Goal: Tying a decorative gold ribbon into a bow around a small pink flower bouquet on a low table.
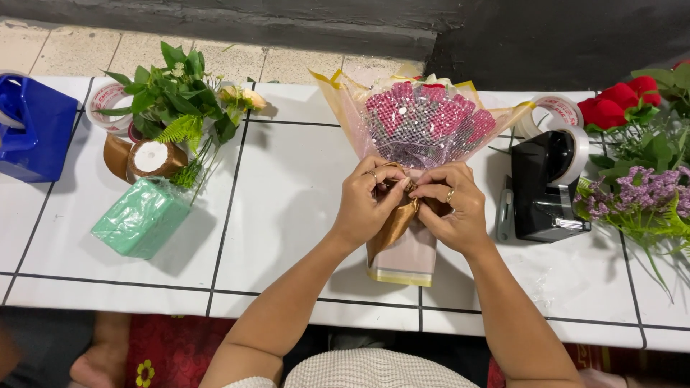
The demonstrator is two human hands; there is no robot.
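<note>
Both hands' fingers (392, 192) pinching gold ribbon (394, 224) around bouquet (424, 122) on white tiled table (287, 194).

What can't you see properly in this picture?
- Knot in the ribbon, head view: the left hand and right hand cover it.
- Bouquet flowers: mesh wrap blurs them.
- Blue box: cut off by the left edge.
- Red roses: cut off by the right edge.
- Tape roll: leaves hide part.

A green block wrapped in clear film (144, 217) lies on the table's left side, and a blue box (32, 128) stands at the far left edge.
</note>
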